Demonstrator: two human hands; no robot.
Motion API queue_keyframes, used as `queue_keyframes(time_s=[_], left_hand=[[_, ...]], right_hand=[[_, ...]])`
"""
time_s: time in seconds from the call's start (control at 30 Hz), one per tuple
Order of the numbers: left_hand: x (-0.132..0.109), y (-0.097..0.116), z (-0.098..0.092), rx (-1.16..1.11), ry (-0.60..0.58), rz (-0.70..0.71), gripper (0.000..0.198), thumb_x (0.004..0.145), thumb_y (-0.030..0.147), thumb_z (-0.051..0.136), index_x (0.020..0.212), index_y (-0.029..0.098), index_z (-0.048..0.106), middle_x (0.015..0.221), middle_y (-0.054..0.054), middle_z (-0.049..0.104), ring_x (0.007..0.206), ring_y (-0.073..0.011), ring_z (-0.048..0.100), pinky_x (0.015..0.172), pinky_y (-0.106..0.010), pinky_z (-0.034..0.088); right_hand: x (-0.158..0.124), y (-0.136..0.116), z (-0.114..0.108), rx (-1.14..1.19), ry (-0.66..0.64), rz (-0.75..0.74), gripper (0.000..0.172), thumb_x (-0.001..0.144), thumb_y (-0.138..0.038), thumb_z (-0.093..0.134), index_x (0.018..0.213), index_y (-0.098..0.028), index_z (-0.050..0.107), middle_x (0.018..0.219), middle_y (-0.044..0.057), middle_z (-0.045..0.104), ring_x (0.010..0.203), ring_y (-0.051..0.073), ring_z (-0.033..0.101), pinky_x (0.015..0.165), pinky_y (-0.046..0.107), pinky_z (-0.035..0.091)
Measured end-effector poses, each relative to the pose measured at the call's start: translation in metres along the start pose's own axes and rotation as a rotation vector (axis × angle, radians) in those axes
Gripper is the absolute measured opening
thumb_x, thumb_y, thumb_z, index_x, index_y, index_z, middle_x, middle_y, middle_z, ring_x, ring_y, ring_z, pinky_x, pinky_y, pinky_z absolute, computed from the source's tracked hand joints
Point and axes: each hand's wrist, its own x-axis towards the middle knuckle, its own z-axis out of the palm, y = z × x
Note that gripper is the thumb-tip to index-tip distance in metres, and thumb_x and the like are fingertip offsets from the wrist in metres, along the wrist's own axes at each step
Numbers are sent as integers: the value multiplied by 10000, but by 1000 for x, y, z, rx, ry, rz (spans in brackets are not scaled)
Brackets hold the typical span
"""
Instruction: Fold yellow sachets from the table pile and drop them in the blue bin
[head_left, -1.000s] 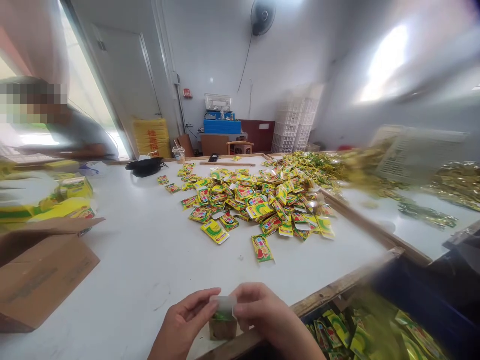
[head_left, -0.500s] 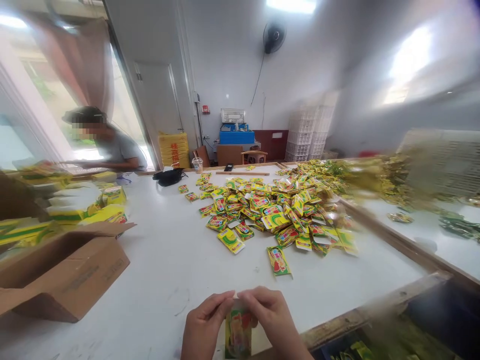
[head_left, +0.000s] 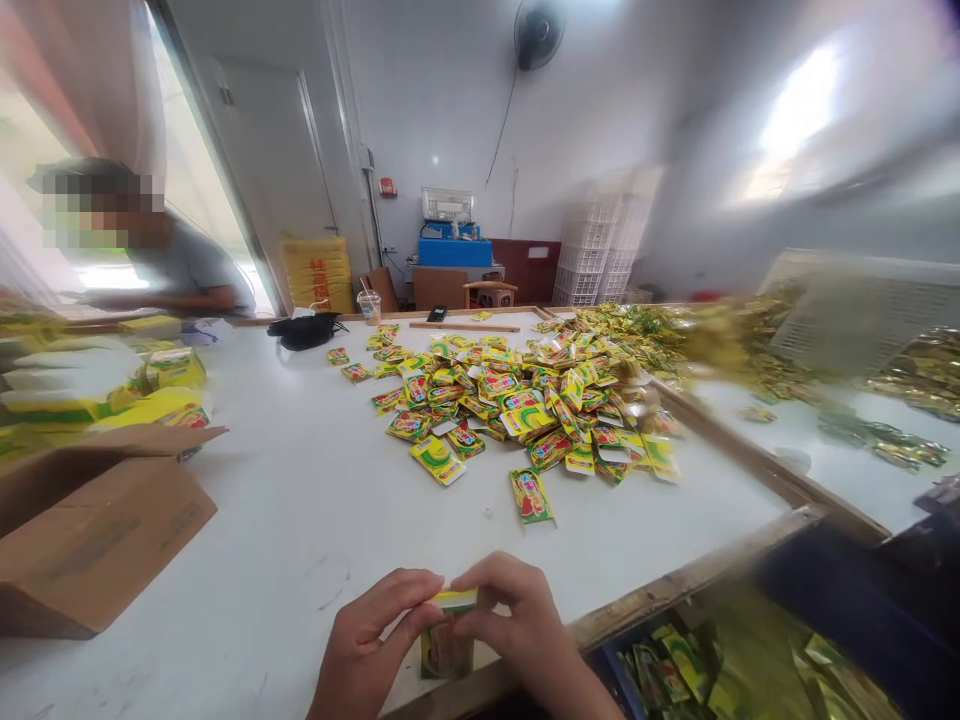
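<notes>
Both my hands are at the near edge of the white table (head_left: 300, 560), around one small yellow-and-green printed box (head_left: 448, 648). My left hand (head_left: 375, 625) grips its left side, with thumb and fingertips at the top flap. Opposite it, my right hand (head_left: 514, 615) pinches the upper right of the box. The top end of the box shows yellow and white between my fingertips. Beyond my hands lies a heap of similar small boxes (head_left: 499, 390), with a single box (head_left: 531, 496) nearest to me.
An open cardboard carton (head_left: 112, 540) stands at the left. Wooden strips (head_left: 742, 440) edge the table on the right. Below the near right edge, a blue bin (head_left: 626, 680) holds more small packs. A person (head_left: 180, 260) sits at the far left. White crates (head_left: 585, 250) are stacked behind.
The view has shifted, so the table things appear further left and higher. My fingers have moved at the top of the box, and its yellow top flap now shows folded over.
</notes>
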Motion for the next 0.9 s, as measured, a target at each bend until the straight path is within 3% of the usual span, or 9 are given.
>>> queue_keyframes(time_s=[0.13,0.37,0.5,0.57,0.67,0.73,0.8,0.83,0.9], left_hand=[[-9,4,-7,7,-64,15,393,762,225,755,1132,355,723,966,-28,770,857,-239,714,796,-301,576],[-15,13,5,-45,-10,13,216,773,198,730,946,312,792,970,-50,767,878,-260,711,785,-329,587],[-26,4,7,-109,-31,-85,137,788,242,713,888,297,788,1036,-43,756,940,-275,695,816,-338,581],[-22,0,7,-95,-65,-148,147,809,288,692,931,293,774,1044,-34,755,975,-274,687,831,-315,574],[8,2,17,32,-121,-172,258,870,334,612,1100,291,720,1057,-42,748,985,-264,682,847,-312,560],[42,6,35,207,-206,-6,331,905,260,549,1218,283,652,1153,-67,707,1071,-266,640,936,-366,516],[81,7,61,435,-396,271,510,890,82,469,1355,281,532,1357,-92,580,1275,-280,489,1069,-465,391],[100,7,76,532,-476,350,616,853,0,443,1399,282,473,1453,-104,487,1362,-295,385,1098,-521,329],[134,4,103,576,-567,407,654,803,-72,439,1336,296,530,1514,-95,414,1429,-312,269,1115,-597,227]], right_hand=[[-8,-3,3,-70,5,-92,231,733,-130,771,915,-273,761,826,11,683,788,186,600,729,285,479],[-19,15,9,-60,22,-190,268,854,-157,676,1024,-351,749,958,35,678,909,205,619,817,323,503],[-27,27,22,-19,46,-135,223,904,-223,626,1022,-365,750,1069,53,638,908,202,638,799,324,531],[-27,22,17,-13,74,-120,189,891,-243,644,993,-351,761,1036,51,655,880,203,649,784,320,541],[-32,2,-29,-81,274,-95,111,850,-290,688,919,-312,771,976,48,688,915,230,647,819,338,534],[-49,-12,-90,-200,483,-33,141,830,-358,686,925,-289,763,1031,65,693,979,266,636,841,364,525],[-77,-20,-161,-403,657,85,217,766,-435,707,914,-290,771,1040,85,709,958,300,653,827,392,522],[-94,-22,-195,-518,688,175,237,723,-450,722,903,-306,780,1009,103,723,916,314,669,802,411,520],[-128,-19,-248,-735,769,329,231,627,-405,766,855,-371,790,960,134,738,820,331,685,711,447,504]])
